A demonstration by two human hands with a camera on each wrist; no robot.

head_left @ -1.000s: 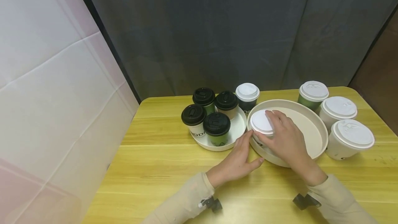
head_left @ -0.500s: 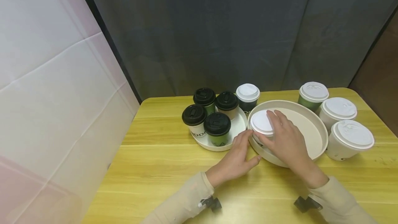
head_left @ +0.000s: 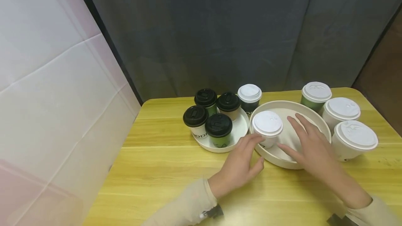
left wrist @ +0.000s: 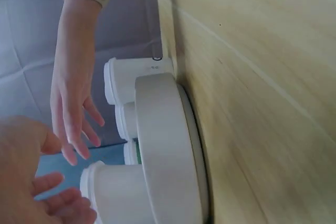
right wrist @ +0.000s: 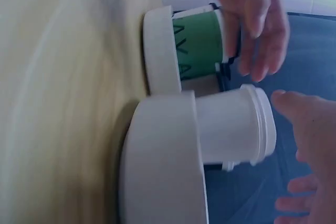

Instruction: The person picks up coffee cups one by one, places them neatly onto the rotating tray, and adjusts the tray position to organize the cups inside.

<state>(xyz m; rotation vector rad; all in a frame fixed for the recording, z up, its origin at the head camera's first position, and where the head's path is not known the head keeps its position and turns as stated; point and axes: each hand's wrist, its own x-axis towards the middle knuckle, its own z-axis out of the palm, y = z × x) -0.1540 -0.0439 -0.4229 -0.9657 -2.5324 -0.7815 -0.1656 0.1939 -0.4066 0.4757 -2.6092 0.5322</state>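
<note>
White paper cup with white lid, one: upright, long axis vertical, lid facing up, base down inside a round cream tray, close to its left wall. Left hand: beside the cup's near left side, thumb held away from the fingers, fingers loosely bent, pinching nothing. Right hand: over the tray's right part, fingers and thumb spread, apart from the cup.

Smaller white plate, left of the tray: four black-lidded cups, upright, the nearest one green. Dark cup, white lid, one: behind the tray's left rim. White-lidded cups at right, three: one green at the back, two white nearer, just outside the tray.

Bench: yellow wood, seams running crosswise, rounded back corners. Dark grey cloth behind its back edge; pale panel along the left; brown surface at far right. Margins: broad stretch of wood from plate to left edge; narrow strip behind the rear cups; tray floor visible between cup and right hand.
</note>
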